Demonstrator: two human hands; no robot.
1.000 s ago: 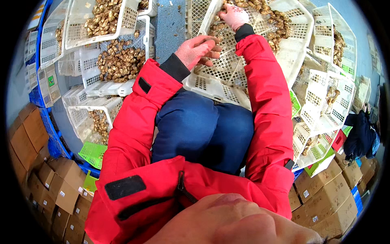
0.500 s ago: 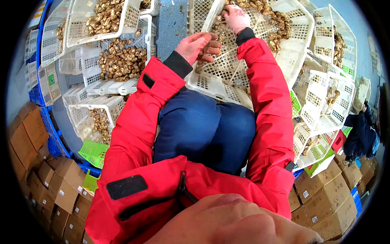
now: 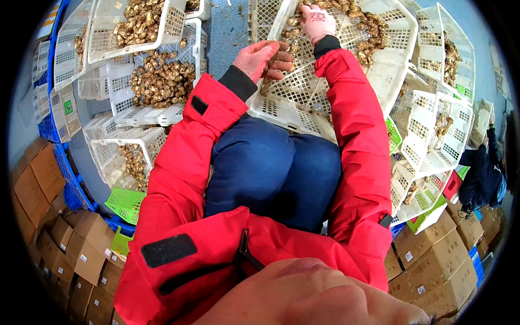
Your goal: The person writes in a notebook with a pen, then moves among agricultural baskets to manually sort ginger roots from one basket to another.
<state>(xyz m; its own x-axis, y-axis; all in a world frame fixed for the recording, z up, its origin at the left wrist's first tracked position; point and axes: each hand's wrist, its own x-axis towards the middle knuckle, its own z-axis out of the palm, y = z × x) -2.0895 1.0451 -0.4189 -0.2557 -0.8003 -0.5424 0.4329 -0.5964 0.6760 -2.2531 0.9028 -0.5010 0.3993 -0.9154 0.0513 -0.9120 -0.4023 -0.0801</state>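
Before my knees, a large white plastic crate (image 3: 387, 89) lies tilted toward me, with lumpy brown mushrooms (image 3: 374, 32) along its far and right parts. My right hand (image 3: 318, 26), in a pale pink glove, reaches to the mushrooms at the crate's far side. Its fingers bend down and look closed; what they hold is hidden. My left hand (image 3: 264, 60), also gloved, hovers over the crate's left edge. Its fingers are loosely curved and apart, and nothing shows between them.
White crates of mushrooms stand at left (image 3: 154, 111) and right (image 3: 414, 157). A green basket (image 3: 124, 205) sits at lower left. Cardboard boxes (image 3: 89, 238) are stacked behind on both sides. A person in dark clothing (image 3: 482, 179) is at the far right.
Both hands have stayed almost in place, shifting very slightly. My right hand still reaches to the mushrooms. At the far right, the person in dark clothing has moved a little.
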